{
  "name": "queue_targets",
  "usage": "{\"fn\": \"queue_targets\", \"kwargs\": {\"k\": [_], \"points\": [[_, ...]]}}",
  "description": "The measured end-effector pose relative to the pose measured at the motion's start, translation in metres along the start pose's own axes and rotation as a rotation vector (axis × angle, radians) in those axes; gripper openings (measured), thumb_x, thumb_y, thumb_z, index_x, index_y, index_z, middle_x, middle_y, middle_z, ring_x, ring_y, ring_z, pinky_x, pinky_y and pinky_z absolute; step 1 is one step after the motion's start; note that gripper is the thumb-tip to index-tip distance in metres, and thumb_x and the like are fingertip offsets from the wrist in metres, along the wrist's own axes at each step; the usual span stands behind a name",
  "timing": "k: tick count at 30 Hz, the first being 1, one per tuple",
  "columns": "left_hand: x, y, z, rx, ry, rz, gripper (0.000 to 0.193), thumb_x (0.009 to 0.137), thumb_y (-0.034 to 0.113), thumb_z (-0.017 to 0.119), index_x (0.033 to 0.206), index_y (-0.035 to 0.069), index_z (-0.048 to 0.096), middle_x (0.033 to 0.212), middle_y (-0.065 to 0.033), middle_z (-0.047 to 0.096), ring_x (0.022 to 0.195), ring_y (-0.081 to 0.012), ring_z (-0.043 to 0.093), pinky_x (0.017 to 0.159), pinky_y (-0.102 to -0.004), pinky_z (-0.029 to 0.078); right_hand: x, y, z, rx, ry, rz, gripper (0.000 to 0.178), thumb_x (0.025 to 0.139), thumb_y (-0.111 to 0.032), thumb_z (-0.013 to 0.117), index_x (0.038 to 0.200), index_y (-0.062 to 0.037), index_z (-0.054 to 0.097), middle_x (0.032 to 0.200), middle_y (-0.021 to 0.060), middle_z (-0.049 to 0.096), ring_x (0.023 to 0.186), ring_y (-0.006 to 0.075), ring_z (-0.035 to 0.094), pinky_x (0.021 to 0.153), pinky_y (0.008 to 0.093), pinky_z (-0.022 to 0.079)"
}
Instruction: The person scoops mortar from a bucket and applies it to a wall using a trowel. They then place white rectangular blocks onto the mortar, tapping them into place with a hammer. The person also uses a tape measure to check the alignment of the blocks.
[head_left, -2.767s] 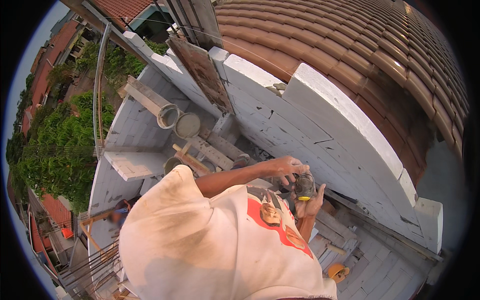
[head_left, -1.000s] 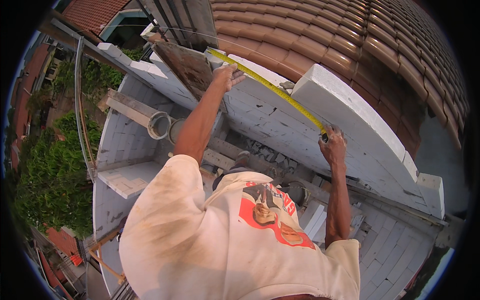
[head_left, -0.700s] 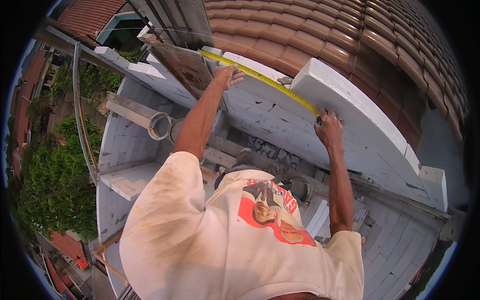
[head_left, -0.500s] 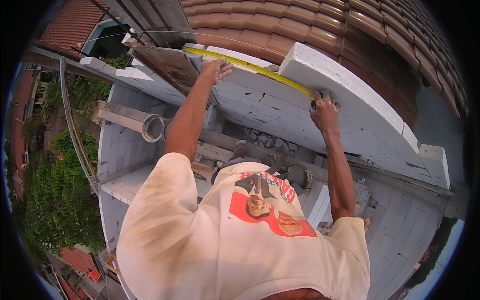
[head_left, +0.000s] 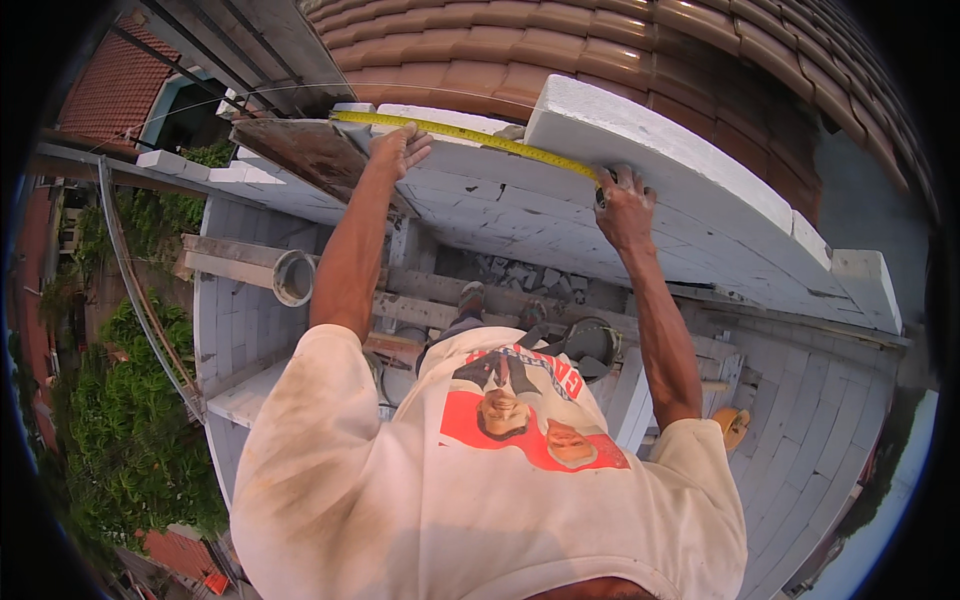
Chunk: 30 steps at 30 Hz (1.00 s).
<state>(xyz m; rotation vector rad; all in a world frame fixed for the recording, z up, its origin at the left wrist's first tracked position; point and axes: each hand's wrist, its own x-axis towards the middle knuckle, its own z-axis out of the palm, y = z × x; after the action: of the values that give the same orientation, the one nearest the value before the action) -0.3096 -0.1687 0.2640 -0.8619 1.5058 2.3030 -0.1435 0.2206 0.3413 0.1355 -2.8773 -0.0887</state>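
Observation:
A yellow tape measure (head_left: 490, 141) is drawn out along the top edge of the white block wall (head_left: 560, 205). Its far end reaches the wooden board at the left, and it runs in front of a raised white block (head_left: 650, 145). My right hand (head_left: 625, 208) is closed around the dark tape case, mostly hidden by the fingers, against the wall face. My left hand (head_left: 400, 152) rests at the wall's upper edge just under the tape, fingers stretched out, the thumb side touching or very near the blade.
Brown roof tiles (head_left: 480, 50) rise behind the wall. A stained board (head_left: 300, 150) stands against it at left, with a thin string above. Below lie scaffold planks (head_left: 420, 310), a round bucket (head_left: 293, 278), a dark bucket (head_left: 592, 345) and broken block rubble (head_left: 525, 275).
The whole view has shifted slightly, so wall and hands appear further left. Both hands keep their places on the tape and wall; the right still grips the case.

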Motion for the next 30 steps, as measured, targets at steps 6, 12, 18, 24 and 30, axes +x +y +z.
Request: {"fn": "queue_targets", "kwargs": {"k": [6,12,18,24,30], "points": [[0.003,0.005,0.001,0.002,0.004,-0.002,0.028,0.099,0.010,0.067,0.122,-0.006,0.061,0.112,-0.0202,0.072,0.101,-0.0327,0.075,0.086,-0.0428,0.066,-0.001,-0.006,-0.005,0.020,-0.042,0.015,0.045,0.088,-0.012,0.068,0.133,-0.0185,0.063,0.124,0.0123,0.059,0.119,0.0360,0.060,0.094,0.0625,0.047],[0.017,0.005,-0.019,-0.104,-0.168,0.149,0.030,0.099,0.022,0.070,0.123,0.007,0.062,0.115,-0.0076,0.070,0.111,-0.0245,0.070,0.094,-0.0391,0.058,-0.012,-0.007,-0.005,0.148,-0.098,0.049,0.046,0.089,-0.006,0.065,0.134,-0.0125,0.060,0.134,0.0172,0.059,0.126,0.0407,0.057,0.098,0.0684,0.045],[-0.018,-0.053,-0.047,-0.020,-0.332,0.125,0.047,0.100,0.034,0.068,0.139,0.013,0.052,0.129,-0.0046,0.063,0.119,-0.0223,0.060,0.101,-0.0400,0.049,-0.102,-0.026,0.040,0.272,-0.406,0.215,0.066,0.086,-0.011,0.069,0.148,-0.0224,0.047,0.136,0.0199,0.054,0.133,0.0435,0.053,0.104,0.0707,0.041],[-0.099,-0.140,-0.022,0.275,-0.487,-0.195,0.039,0.103,0.033,0.064,0.134,0.012,0.055,0.126,-0.0060,0.065,0.124,-0.0248,0.061,0.105,-0.0478,0.044,-0.221,-0.047,0.056,0.493,-0.662,0.392,0.069,0.087,-0.013,0.067,0.151,-0.0261,0.044,0.141,0.0186,0.049,0.139,0.0442,0.047,0.107,0.0720,0.038],[-0.152,-0.247,0.053,0.644,-0.755,-0.585,0.023,0.102,0.026,0.066,0.120,0.011,0.061,0.115,-0.0050,0.069,0.108,-0.0239,0.068,0.090,-0.0412,0.057,-0.278,-0.070,0.056,0.676,-0.680,0.689,0.070,0.085,-0.010,0.068,0.149,-0.0253,0.045,0.133,0.0168,0.053,0.134,0.0411,0.051,0.106,0.0698,0.040]]}}
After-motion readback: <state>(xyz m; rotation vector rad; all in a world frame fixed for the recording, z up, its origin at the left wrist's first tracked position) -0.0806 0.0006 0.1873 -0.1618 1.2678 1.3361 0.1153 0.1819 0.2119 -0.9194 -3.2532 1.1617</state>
